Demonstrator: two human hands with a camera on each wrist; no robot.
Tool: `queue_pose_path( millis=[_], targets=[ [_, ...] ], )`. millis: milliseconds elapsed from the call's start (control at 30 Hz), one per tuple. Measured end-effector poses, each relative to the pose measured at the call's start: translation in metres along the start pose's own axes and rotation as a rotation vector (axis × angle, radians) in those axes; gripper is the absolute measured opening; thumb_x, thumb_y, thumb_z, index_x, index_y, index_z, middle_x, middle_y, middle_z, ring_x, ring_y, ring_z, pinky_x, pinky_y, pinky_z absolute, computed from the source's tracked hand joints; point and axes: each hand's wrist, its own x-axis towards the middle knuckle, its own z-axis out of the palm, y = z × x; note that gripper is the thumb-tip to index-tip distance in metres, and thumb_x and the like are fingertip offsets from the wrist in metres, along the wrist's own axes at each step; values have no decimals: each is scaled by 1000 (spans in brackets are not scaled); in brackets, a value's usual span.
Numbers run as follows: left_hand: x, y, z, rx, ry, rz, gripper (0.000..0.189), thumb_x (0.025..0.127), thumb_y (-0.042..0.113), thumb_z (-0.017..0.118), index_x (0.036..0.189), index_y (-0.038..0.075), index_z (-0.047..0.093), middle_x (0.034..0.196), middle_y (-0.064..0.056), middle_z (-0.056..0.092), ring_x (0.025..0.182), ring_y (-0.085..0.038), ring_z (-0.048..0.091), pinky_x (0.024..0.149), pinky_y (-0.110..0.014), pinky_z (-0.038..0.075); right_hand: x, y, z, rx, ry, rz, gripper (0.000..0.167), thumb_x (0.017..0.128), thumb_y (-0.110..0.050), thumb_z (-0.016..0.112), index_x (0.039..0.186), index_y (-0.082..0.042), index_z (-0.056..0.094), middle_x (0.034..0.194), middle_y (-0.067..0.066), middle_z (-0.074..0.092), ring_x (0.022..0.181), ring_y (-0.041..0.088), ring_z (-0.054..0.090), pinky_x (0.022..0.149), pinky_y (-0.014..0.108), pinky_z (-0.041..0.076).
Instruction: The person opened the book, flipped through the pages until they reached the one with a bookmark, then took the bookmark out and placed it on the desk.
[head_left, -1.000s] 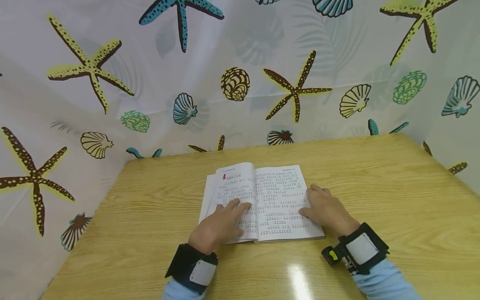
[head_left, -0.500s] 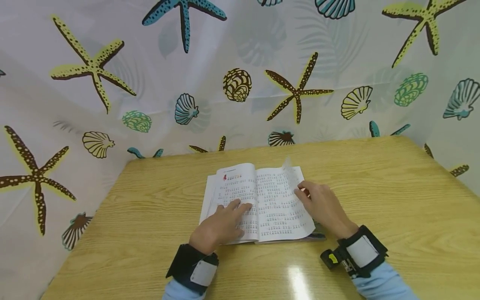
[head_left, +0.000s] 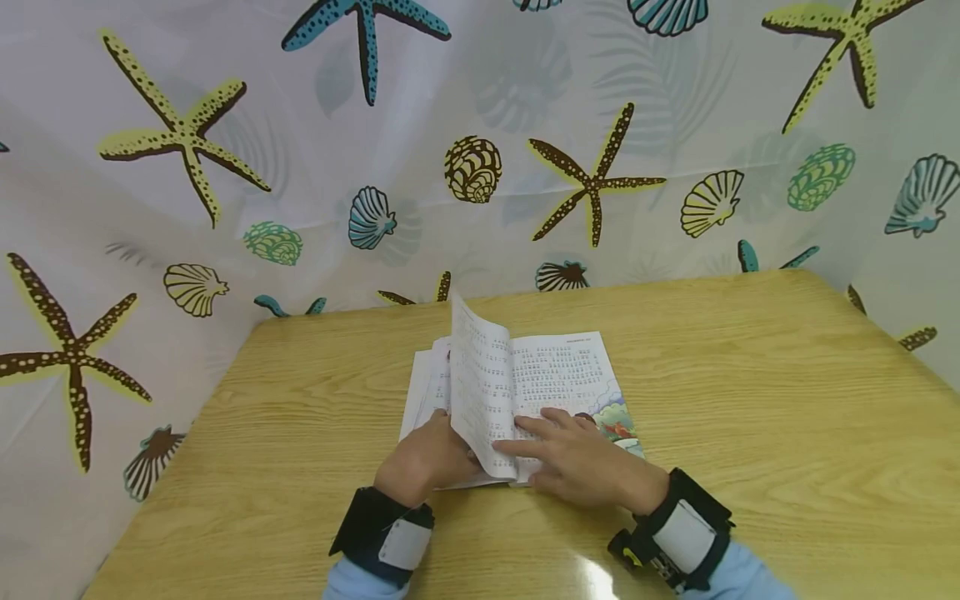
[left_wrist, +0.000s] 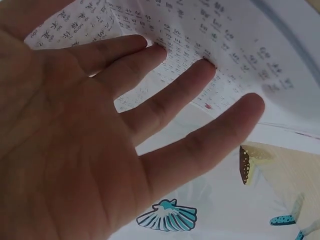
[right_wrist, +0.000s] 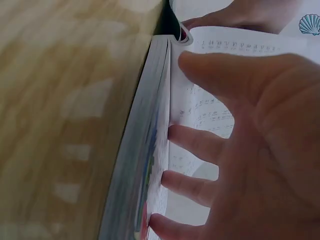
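Observation:
An open book (head_left: 558, 367) lies on the table, with a coloured picture (head_left: 618, 421) low on its right page. On its left side, a printed leaf (head_left: 480, 383) stands up, tilted and curving to the left. My left hand (head_left: 427, 458) is at the lower left of the book, partly hidden behind that leaf. In the left wrist view its fingers (left_wrist: 175, 155) are spread and nearly straight under the printed paper. My right hand (head_left: 592, 467) rests across the lower right page, fingers reaching left to the leaf. The right wrist view shows its fingertips (right_wrist: 172, 132) against the paper.
The wooden table (head_left: 750, 375) carries the book near its middle. Behind and beside it hangs a white cloth (head_left: 420, 108) printed with starfish and shells. Each wrist wears a black strap (head_left: 382, 533) with a white plate.
My right hand lifts the right-hand leaf at its edge, then moves left across the book. The leaf now stands on the left side, uncovering a page with a picture. The left hand barely moves.

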Motion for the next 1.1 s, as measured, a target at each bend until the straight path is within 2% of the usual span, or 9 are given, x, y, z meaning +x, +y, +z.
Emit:
queue_pose_path(
  millis=[100, 167, 333, 400, 500, 633, 733, 900, 1100],
  targets=[
    [1, -1, -2, 5, 13, -17, 43, 94, 22, 71, 132, 6, 60, 116, -14, 69, 94, -27, 58, 84, -44, 51, 1, 0, 0, -16, 11, -5, 48, 97, -16, 67, 143, -26, 60, 149, 18, 50, 132, 53, 43, 100, 72, 39],
    [4, -1, -3, 90, 90, 30, 44, 96, 16, 69, 136, 4, 58, 122, -15, 67, 97, -28, 63, 83, -43, 55, 0, 0, 0, -24, 14, -11, 48, 96, -14, 67, 143, -25, 60, 149, 19, 51, 131, 54, 44, 98, 72, 40],
    [13, 2, -10, 313, 540, 203, 45, 99, 10, 65, 140, -3, 55, 139, -19, 58, 117, -36, 62, 87, -49, 57, 1, 2, 0, -51, 31, -32, 49, 95, -10, 65, 142, -24, 60, 146, 18, 53, 129, 53, 47, 98, 70, 42],
    [14, 5, -12, 299, 626, 241, 39, 101, 16, 65, 135, 0, 60, 136, -17, 61, 120, -36, 61, 93, -51, 54, 1, 2, 0, -60, 38, -37, 50, 94, -8, 65, 141, -24, 61, 145, 18, 54, 128, 53, 48, 98, 69, 43],
    [13, 6, -11, 296, 513, 248, 35, 101, 23, 65, 130, 4, 65, 135, -16, 63, 124, -34, 59, 102, -51, 48, 1, 2, 0, -74, 45, -39, 51, 93, -5, 64, 141, -23, 61, 144, 18, 55, 127, 53, 50, 96, 68, 45],
    [9, 6, -4, 225, 79, 126, 44, 102, 21, 63, 143, 6, 56, 151, -16, 49, 135, -39, 49, 108, -52, 43, 1, 1, 0, -80, 43, -35, 52, 93, -5, 64, 141, -24, 61, 144, 18, 55, 127, 53, 50, 95, 68, 45],
    [7, 5, 0, 124, -129, 0, 55, 101, 17, 63, 153, 9, 46, 161, -15, 35, 142, -45, 38, 110, -55, 39, 0, 0, 1, -88, 42, -33, 51, 94, -7, 65, 141, -26, 60, 145, 17, 55, 128, 51, 50, 95, 68, 45],
    [8, 6, 0, 65, -165, -65, 59, 100, 19, 64, 155, 12, 43, 164, -12, 30, 144, -45, 35, 112, -56, 37, 2, 0, -1, -88, 66, 18, 50, 95, -8, 68, 143, -17, 59, 143, 19, 56, 128, 46, 52, 99, 62, 47],
    [9, 6, 1, 57, -160, -75, 60, 99, 18, 66, 155, 13, 44, 164, -12, 31, 144, -44, 36, 111, -56, 38, -5, 14, -5, -227, 92, 236, 39, 95, -15, 71, 133, -8, 65, 136, 21, 58, 117, 43, 57, 82, 58, 56]
  ],
)
